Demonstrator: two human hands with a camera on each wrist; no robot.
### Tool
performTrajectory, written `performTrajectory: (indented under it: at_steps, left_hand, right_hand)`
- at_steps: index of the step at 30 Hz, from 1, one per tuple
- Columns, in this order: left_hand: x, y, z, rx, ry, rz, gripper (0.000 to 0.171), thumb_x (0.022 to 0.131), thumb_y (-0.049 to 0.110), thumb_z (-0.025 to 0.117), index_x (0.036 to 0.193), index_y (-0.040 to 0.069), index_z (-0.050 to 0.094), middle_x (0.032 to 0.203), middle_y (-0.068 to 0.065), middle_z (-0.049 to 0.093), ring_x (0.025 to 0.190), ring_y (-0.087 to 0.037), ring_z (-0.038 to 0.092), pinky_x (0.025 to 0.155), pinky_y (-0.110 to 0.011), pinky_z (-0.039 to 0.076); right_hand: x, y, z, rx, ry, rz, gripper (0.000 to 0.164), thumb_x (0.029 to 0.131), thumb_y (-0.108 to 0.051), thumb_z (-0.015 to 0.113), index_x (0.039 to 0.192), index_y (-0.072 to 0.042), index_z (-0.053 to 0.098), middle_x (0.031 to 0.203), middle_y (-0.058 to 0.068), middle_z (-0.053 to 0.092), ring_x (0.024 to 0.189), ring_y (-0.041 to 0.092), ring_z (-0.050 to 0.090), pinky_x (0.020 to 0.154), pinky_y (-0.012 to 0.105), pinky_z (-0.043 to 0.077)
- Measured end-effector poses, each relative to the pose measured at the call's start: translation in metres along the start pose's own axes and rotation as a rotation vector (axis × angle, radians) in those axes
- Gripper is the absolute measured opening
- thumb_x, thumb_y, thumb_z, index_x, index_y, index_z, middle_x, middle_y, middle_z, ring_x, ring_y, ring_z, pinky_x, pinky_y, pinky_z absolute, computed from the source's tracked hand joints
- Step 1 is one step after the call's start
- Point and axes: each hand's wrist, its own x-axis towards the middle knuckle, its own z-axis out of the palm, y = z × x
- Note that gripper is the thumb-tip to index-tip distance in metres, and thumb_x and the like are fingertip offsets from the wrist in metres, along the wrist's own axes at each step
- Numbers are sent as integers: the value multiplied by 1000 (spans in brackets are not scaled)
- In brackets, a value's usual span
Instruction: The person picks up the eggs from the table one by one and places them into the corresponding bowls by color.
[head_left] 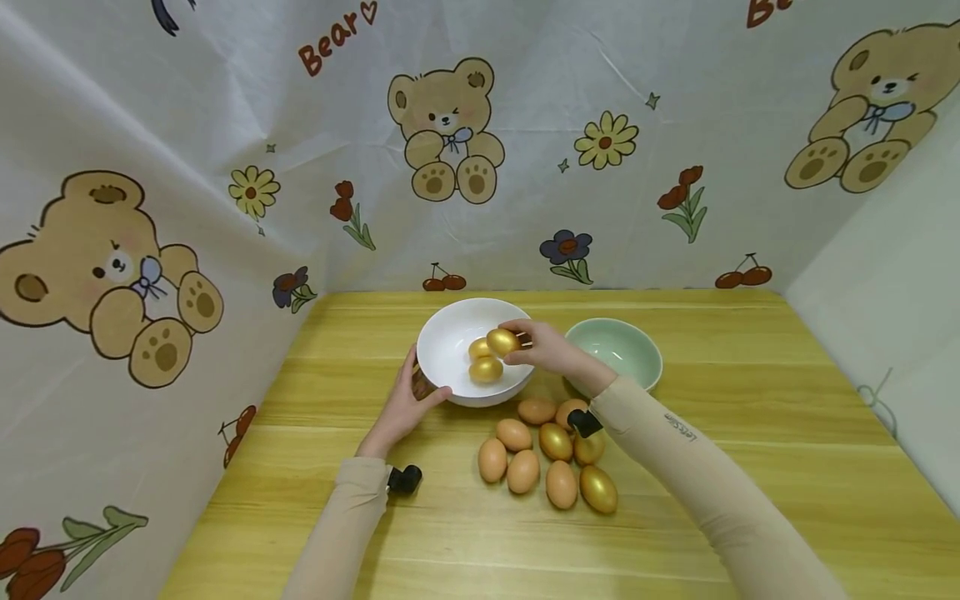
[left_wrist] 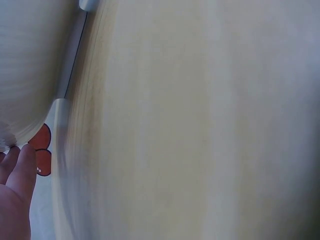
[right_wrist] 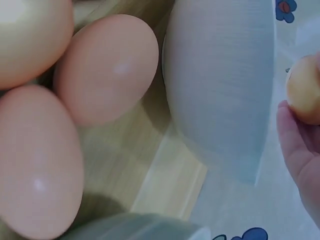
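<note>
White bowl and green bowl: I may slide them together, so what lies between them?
The head view shows the right hand over the gap between white bowl and green bowl; beyond it, tabletop.

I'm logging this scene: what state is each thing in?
Round white bowl: upright, two oval golden eggs inside.
Round pale-green bowl: upright, partly hidden, no egg visible inside.
Another golden egg: held over the white bowl.
Three more golden eggs: on the yellow wooden table, one partly hidden.
Six oval brown eggs: on the table, one partly hidden.
Left hand: holding the white bowl's side.
Right hand: gripping the raised egg.
</note>
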Motion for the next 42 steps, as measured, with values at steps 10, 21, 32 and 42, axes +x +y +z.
performTrajectory:
  at_steps: [10, 21, 32, 42]
  left_hand:
    - [-3, 23, 0, -47, -47, 33, 99, 84, 23, 71, 149, 13, -3, 151, -16, 2, 135, -32, 19, 106, -46, 27]
    - [5, -2, 3, -4, 2, 35, 101, 82, 34, 72, 149, 25, -2, 152, -9, 2, 134, -27, 24, 104, -35, 32]
    - [4, -1, 2, -5, 12, 30, 98, 84, 25, 71, 150, 24, -1, 152, -9, 3, 133, -29, 25, 103, -36, 34]
    - [-6, 25, 0, -44, -33, 8, 98, 85, 17, 69, 149, 12, -5, 151, -17, -1, 134, -35, 19, 105, -43, 29]
  right_hand:
    - [17, 1, 13, -134, -24, 41, 49, 80, -2, 69, 124, 8, 51, 116, 19, 55, 104, 29, 53, 92, 36, 45]
    - [35, 1, 19, -222, -24, 206, 46, 80, -5, 70, 122, 5, 54, 117, 15, 56, 103, 24, 51, 94, 33, 42]
    - [43, 1, 26, -290, -35, 243, 46, 78, -5, 72, 120, 6, 56, 115, 15, 58, 102, 25, 52, 95, 33, 41]
    - [47, 4, 34, -289, -56, 299, 53, 72, -6, 77, 120, 5, 56, 110, 13, 58, 95, 22, 51, 87, 29, 45]
